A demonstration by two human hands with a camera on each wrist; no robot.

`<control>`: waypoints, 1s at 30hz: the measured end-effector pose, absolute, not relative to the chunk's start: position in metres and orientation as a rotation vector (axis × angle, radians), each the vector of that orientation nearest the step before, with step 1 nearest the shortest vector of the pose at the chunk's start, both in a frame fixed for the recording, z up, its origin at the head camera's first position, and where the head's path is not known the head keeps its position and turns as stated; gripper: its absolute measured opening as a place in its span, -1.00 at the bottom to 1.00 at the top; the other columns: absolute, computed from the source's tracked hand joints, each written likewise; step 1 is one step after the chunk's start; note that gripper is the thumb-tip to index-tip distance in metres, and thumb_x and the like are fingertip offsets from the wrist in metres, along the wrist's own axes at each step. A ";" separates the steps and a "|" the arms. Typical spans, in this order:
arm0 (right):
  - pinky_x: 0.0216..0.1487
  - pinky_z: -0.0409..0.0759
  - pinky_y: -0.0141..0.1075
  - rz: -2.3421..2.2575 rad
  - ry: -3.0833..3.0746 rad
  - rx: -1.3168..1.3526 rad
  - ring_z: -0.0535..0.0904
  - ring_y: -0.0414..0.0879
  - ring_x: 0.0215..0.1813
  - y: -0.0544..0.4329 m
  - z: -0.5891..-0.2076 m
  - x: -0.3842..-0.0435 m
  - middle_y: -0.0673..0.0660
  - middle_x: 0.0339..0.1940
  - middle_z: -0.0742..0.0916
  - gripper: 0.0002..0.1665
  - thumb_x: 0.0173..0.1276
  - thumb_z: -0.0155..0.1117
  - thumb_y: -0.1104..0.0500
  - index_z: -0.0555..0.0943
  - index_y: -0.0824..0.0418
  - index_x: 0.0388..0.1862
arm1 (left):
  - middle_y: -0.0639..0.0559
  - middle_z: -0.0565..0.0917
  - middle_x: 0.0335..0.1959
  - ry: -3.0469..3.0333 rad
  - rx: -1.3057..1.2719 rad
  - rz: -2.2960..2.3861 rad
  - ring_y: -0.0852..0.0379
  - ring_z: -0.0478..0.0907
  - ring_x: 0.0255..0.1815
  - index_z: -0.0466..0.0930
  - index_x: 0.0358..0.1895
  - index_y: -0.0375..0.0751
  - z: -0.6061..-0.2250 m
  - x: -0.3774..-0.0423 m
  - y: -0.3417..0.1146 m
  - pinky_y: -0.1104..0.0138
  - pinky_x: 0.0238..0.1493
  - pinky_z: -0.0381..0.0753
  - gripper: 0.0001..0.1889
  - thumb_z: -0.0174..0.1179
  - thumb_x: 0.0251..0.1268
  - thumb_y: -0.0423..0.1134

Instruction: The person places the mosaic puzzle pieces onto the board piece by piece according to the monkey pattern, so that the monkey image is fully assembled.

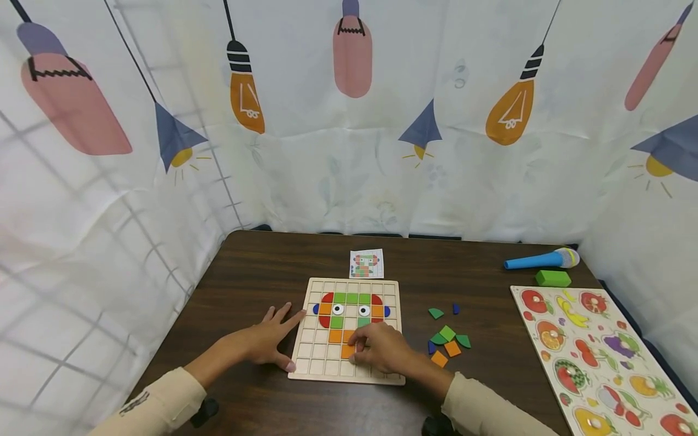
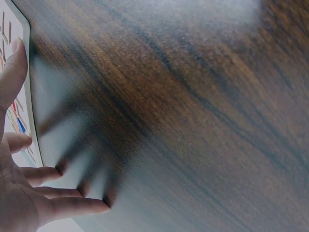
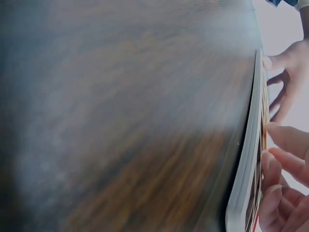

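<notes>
One wooden grid board [image 1: 313,351] lies on the tabletop [image 1: 262,266], left of centre; one pattern card [image 1: 366,252] lies just beyond its far edge. Two eye tiles [image 1: 338,309] sit in the grid. Eight loose tiles lie off its right edge: three green curved tiles [image 1: 463,341], one green square [image 1: 448,333], two orange squares [image 1: 452,348], two blue tiles [image 1: 455,309]. One fruit board [image 1: 589,363] lies along the tabletop's right edge; one green block [image 1: 553,278] and one toy microphone [image 1: 540,260] lie toward the far right corner. The left hand [image 1: 267,340] is spread, thumb at the board's near left corner, forefinger at its left edge. The right hand [image 1: 382,348], palm down over the board, pinches an orange tile [image 1: 346,351] between bent thumb and forefinger.
</notes>
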State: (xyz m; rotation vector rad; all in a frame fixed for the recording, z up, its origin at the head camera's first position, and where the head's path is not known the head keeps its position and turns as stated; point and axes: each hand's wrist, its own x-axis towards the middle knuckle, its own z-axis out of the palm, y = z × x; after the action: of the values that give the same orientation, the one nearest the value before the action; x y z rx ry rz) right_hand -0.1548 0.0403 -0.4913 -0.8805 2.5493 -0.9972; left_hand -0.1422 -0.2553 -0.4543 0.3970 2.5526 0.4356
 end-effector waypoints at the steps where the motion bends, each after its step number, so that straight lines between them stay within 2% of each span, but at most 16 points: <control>1: -0.30 0.44 -0.46 -0.994 2.547 -0.896 0.44 -0.38 -0.43 0.041 -0.491 -0.155 -0.22 -0.54 0.59 -0.81 0.22 0.53 0.11 0.77 0.10 -0.19 | -0.38 -0.11 0.62 2.552 0.396 0.436 -0.62 -0.19 0.55 -0.03 0.63 -0.04 -0.454 -0.142 -0.255 -0.48 0.20 0.26 0.18 0.51 -0.03 0.17; 7: -0.35 0.44 -0.47 -1.015 2.501 -0.973 0.45 -0.37 -0.41 0.062 -0.488 -0.163 -0.22 -0.44 0.65 -0.83 0.36 0.42 0.07 0.77 0.08 -0.13 | -0.38 -0.13 0.62 2.547 0.395 0.448 -0.62 -0.21 0.55 -0.04 0.63 -0.04 -0.453 -0.141 -0.255 -0.47 0.20 0.27 0.18 0.51 -0.02 0.15; 16: -0.47 0.48 -0.43 -1.048 2.392 -0.992 0.45 -0.34 -0.52 0.129 -0.482 -0.181 -0.14 -0.25 0.71 -0.75 0.43 0.34 0.03 0.74 0.10 -0.01 | -0.38 -0.14 0.63 2.544 0.395 0.440 -0.62 -0.22 0.55 -0.05 0.63 -0.02 -0.454 -0.142 -0.256 -0.46 0.19 0.29 0.18 0.50 -0.01 0.15; 23: -0.29 0.57 -0.40 -1.007 2.384 -0.999 0.51 -0.34 -0.30 0.185 -0.480 -0.190 -0.09 -0.13 0.73 -0.75 0.41 0.35 -0.01 0.74 0.04 -0.03 | -0.38 -0.14 0.63 2.547 0.396 0.441 -0.62 -0.21 0.55 -0.05 0.63 -0.02 -0.454 -0.142 -0.256 -0.44 0.20 0.30 0.18 0.50 -0.01 0.16; 30: -0.33 0.52 -0.40 -0.961 2.418 -0.979 0.49 -0.37 -0.31 0.227 -0.484 -0.189 -0.10 -0.18 0.71 -0.78 0.37 0.39 -0.01 0.77 0.03 -0.10 | -0.38 -0.15 0.63 2.539 0.398 0.451 -0.63 -0.22 0.55 -0.06 0.64 -0.02 -0.454 -0.142 -0.256 -0.44 0.20 0.30 0.18 0.49 0.00 0.16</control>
State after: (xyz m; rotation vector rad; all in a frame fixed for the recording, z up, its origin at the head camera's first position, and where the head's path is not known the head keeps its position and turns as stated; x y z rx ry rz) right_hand -0.1889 0.2273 -0.4837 -0.9794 2.4178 -0.9612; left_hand -0.1421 -0.2556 -0.4535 0.3980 2.5386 0.4514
